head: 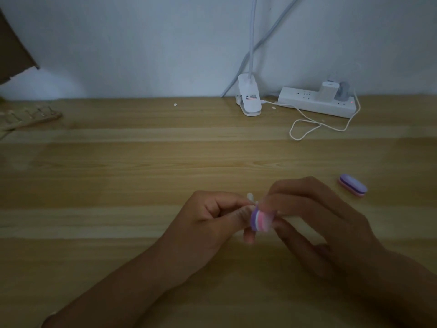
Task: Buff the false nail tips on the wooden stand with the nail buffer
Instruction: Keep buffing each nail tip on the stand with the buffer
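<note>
Pale grained wood formed the desk [118, 162]. A small white false nail tip [250, 198] was pinched in the curled fingers of the left hand [212, 222], just beside a rounded nail buffer [261, 220], layered purple, pink and white, gripped by the right hand [314, 215]. The wooden stand [30, 118] lay well apart, far left.

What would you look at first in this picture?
Two hands meet in the middle of the wooden table: the left hand pinches a white nail tip, and the right hand holds a striped purple-and-pink nail buffer. A second buffer lies on the table to the right, and a white power strip sits by the wall.
</note>
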`<action>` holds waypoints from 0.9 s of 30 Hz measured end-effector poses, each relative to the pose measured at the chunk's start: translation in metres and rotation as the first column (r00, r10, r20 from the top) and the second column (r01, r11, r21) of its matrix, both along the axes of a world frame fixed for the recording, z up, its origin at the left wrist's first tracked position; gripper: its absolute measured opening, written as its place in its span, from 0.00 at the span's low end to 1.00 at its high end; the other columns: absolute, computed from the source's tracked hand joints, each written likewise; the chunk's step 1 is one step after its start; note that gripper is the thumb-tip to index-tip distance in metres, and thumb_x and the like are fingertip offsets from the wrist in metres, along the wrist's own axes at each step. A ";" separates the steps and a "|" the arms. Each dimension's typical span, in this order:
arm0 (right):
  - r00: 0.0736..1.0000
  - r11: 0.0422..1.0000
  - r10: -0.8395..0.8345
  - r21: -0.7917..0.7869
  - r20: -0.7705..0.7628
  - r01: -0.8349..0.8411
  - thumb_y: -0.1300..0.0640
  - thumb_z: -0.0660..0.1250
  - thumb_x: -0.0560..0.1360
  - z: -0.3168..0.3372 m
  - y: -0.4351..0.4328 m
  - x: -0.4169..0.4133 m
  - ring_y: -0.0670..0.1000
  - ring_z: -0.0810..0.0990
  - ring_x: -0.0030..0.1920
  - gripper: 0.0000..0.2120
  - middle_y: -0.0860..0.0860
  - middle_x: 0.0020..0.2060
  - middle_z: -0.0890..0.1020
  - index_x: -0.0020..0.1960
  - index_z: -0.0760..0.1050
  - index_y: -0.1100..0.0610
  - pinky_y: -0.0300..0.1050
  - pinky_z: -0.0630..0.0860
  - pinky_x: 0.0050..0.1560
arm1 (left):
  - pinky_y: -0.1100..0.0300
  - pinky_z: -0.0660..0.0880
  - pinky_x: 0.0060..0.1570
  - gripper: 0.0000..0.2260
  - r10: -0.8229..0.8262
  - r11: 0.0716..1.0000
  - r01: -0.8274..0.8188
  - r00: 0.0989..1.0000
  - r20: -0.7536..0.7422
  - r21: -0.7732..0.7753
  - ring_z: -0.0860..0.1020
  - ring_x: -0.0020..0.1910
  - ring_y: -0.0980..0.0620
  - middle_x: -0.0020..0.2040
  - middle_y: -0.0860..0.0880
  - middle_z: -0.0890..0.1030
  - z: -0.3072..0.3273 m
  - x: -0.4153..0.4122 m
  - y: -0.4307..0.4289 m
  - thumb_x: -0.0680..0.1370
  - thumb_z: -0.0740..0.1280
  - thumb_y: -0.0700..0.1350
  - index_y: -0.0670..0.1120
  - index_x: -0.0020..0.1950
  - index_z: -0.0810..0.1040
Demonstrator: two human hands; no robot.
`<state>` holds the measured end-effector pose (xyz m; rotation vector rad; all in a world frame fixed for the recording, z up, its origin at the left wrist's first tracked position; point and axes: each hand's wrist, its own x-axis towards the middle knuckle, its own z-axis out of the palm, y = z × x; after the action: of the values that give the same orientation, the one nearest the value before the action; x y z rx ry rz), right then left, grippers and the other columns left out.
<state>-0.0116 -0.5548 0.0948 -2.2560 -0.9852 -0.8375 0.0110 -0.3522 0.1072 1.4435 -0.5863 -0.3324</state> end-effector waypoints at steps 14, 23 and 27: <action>0.997 0.997 -0.069 -0.019 0.045 0.069 0.63 0.65 0.78 -0.001 -0.006 0.007 0.46 0.78 0.54 0.08 0.54 0.52 0.80 0.55 0.81 0.59 0.31 0.66 0.62 | 0.69 0.60 0.22 0.12 -0.068 0.994 0.075 0.994 -0.089 0.078 0.63 0.21 0.59 0.26 0.49 0.74 -0.001 0.001 0.006 0.78 0.63 0.45 0.47 0.36 0.81; 0.993 0.995 -0.075 -0.054 0.086 0.080 0.64 0.65 0.79 0.001 -0.007 0.006 0.49 0.79 0.52 0.09 0.55 0.52 0.81 0.56 0.81 0.61 0.34 0.69 0.60 | 0.71 0.57 0.21 0.13 -0.194 0.975 0.214 0.952 -0.236 0.061 0.60 0.23 0.55 0.25 0.51 0.68 0.001 0.002 0.009 0.78 0.60 0.46 0.47 0.36 0.78; 0.997 0.998 0.033 -0.048 0.064 -0.030 0.64 0.64 0.80 -0.001 -0.002 -0.002 0.49 0.78 0.55 0.11 0.54 0.54 0.79 0.60 0.79 0.56 0.37 0.71 0.59 | 0.71 0.58 0.19 0.12 -0.235 0.970 0.244 0.913 -0.334 -0.016 0.60 0.23 0.57 0.27 0.51 0.65 0.001 0.001 0.008 0.80 0.59 0.46 0.48 0.38 0.77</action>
<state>-0.0135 -0.5566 0.0939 -2.2593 -1.0781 -0.8868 0.0125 -0.3444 0.1082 1.3023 -0.4820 -0.7665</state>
